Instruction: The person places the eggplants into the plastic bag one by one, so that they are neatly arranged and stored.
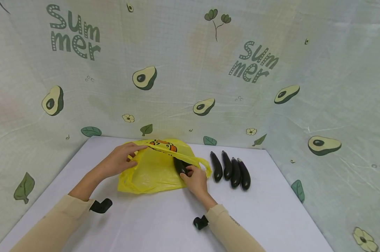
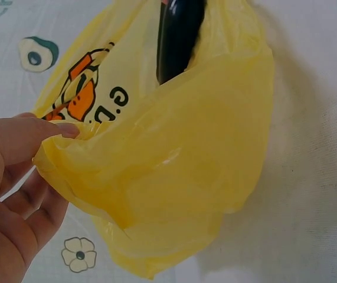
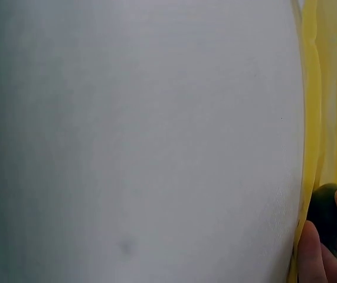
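A yellow plastic bag [image 1: 152, 175] with an orange cartoon print lies on the table, its mouth held apart. My left hand [image 1: 122, 159] pinches the upper edge of the bag between thumb and fingers, as the left wrist view shows close up. At the bag's opening, my right hand [image 1: 196, 180] grips a dark purple eggplant [image 1: 180, 165] by one end. Most of that eggplant lies within the mouth, partly behind the yellow film. In the right wrist view, fingertips [image 3: 311, 253] curl round the glossy eggplant [image 3: 326, 207] beside the bag's edge.
Several more eggplants [image 1: 235, 173] lie side by side on the white table [image 1: 284, 210], just right of the bag. A hanging cloth [image 1: 177, 45] printed with avocados and leaves encloses the table at the back and sides.
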A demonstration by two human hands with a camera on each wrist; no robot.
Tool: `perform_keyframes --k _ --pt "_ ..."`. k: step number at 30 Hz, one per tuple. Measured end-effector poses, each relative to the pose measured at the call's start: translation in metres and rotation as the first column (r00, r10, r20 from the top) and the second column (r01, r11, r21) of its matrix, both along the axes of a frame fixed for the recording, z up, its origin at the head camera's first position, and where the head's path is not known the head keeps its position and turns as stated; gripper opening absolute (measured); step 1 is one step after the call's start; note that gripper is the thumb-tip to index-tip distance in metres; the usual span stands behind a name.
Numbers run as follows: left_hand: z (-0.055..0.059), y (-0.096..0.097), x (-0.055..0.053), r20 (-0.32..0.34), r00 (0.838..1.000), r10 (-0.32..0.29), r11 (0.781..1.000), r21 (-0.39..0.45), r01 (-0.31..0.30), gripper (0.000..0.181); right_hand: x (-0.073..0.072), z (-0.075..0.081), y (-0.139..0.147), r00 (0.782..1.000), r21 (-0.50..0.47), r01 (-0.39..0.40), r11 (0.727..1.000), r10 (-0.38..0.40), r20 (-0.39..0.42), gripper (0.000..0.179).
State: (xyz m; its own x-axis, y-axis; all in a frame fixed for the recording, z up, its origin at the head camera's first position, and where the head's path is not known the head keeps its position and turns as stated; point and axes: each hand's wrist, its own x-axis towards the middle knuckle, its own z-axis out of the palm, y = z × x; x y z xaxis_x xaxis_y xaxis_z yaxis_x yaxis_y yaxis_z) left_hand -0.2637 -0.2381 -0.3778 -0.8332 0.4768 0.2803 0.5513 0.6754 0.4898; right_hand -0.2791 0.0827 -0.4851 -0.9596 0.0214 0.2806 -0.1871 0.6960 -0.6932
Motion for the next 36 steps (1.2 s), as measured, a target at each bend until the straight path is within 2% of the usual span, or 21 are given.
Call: perform_keyframes --k 9,14,20,24,31,36 --pt "-0.001 0.000 0.000 0.007 1.000 0.011 1.000 -0.003 -0.011 0.066 0.001 0.001 0.003 0.999 -0.005 -0.039 0.999 0.040 0.029 0.037" --pt "-0.001 -0.001 0.000 0.009 1.000 0.012 1.000 -0.002 -0.012 0.067 0.011 0.008 0.015 0.990 -0.026 -0.117 0.993 0.118 0.081 0.043" --pt "-0.003 -0.003 -0.001 -0.008 1.000 0.004 1.000 -0.007 -0.004 0.067 0.026 0.022 0.043 0.976 -0.035 -0.194 0.980 0.196 0.097 0.040" --pt "-0.003 -0.004 -0.001 -0.011 1.000 0.002 1.000 -0.010 -0.002 0.067 0.032 0.036 0.070 0.984 0.012 -0.169 0.986 0.168 0.068 0.038" --pt "-0.003 -0.003 -0.001 0.018 1.000 0.011 1.000 -0.001 -0.011 0.067 0.036 0.060 0.127 0.998 0.115 -0.069 0.991 0.070 -0.006 0.039" --pt "-0.003 -0.004 -0.001 0.025 1.000 0.016 1.000 -0.003 -0.016 0.067 0.034 0.064 0.170 0.998 0.194 -0.007 0.981 0.018 -0.058 0.043"
